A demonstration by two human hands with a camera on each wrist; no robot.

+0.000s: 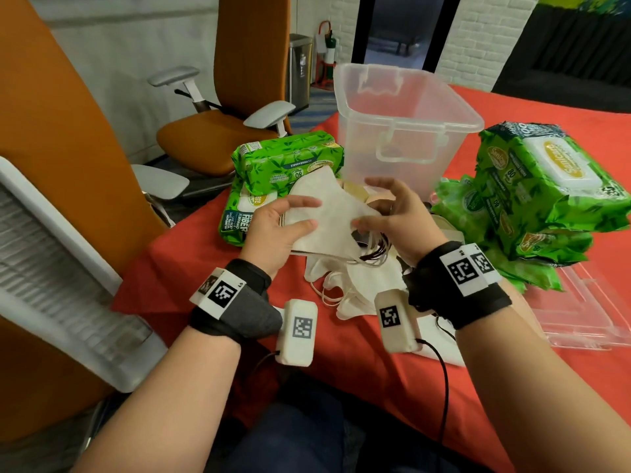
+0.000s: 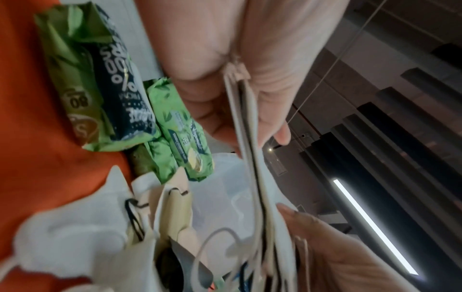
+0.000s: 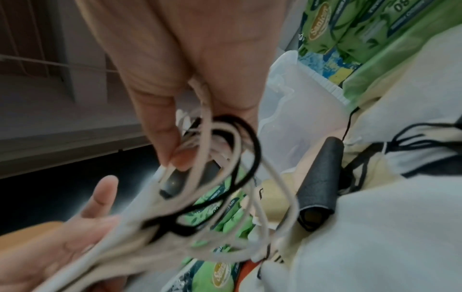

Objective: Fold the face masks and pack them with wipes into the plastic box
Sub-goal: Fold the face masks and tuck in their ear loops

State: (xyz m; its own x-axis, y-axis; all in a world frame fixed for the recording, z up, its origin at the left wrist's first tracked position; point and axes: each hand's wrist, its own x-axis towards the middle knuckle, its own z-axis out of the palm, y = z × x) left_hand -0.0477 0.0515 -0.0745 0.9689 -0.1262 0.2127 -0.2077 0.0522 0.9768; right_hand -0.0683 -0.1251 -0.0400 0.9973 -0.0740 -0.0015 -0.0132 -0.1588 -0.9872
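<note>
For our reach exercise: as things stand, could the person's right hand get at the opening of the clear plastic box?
Probably yes. The plastic box stands open-topped and lidless just beyond the right hand, with nothing between. But its fingers hold the ear loops of the masks, so it isn't free.

Red tablecloth [image 1: 358, 363] covers the table, lower centre to right edge of the head view. Orange office chair [image 1: 218, 131] with grey armrests upper left, tall orange backrest behind it. Large orange panel [image 1: 51, 131] fills the left edge; white slatted panel [image 1: 51, 268] below it. Steel bin [image 1: 300, 73] top centre, beside a white brick wall [image 1: 478, 39]. Dark doorway [image 1: 396, 25] at top. Ceiling light strip [image 2: 375, 227] lower right in left wrist view.
</note>
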